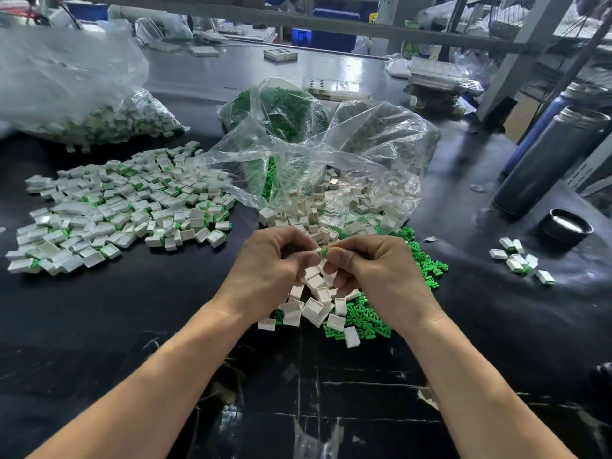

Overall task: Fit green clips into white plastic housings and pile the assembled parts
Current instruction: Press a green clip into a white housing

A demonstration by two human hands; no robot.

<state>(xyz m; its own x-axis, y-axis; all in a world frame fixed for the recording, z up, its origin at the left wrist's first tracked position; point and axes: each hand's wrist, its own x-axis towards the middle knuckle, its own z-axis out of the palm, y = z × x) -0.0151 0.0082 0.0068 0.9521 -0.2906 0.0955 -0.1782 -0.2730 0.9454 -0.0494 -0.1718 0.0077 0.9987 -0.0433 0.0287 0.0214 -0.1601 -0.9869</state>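
- Pressing a green clip (323,252) into a white housing (314,251), the person is working with both hands raised just above the loose parts at the middle of the worktop (99,326).
- The left hand (271,270) is pinching the housing, mostly hidden by its fingers, while the right hand (377,276) is pinching the clip; the two parts are meeting between the thumbs.
- Both parts are looking light, small and rigid, moulded plastic with smooth faces, so I am judging them likely to slip or flick away unless held by their side walls with the fingertips close to the joint.
- The clip's thin prongs are probably the weak spot; gripping its thicker body seems safer.
- Under the hands, loose white housings (318,303) are lying mixed with loose green clips (361,319), spilling from an open plastic bag (331,160).
- The pile of assembled parts (126,207) is sitting to the left, well apart from the hands, with bare dark worktop between for a clear sweep across.
- To the right, a flask (546,160) lying tilted and a round black lid (566,226) are narrowing the room, with a few assembled pieces (520,260) near them.
- The near edge is lying out of view below the forearms.
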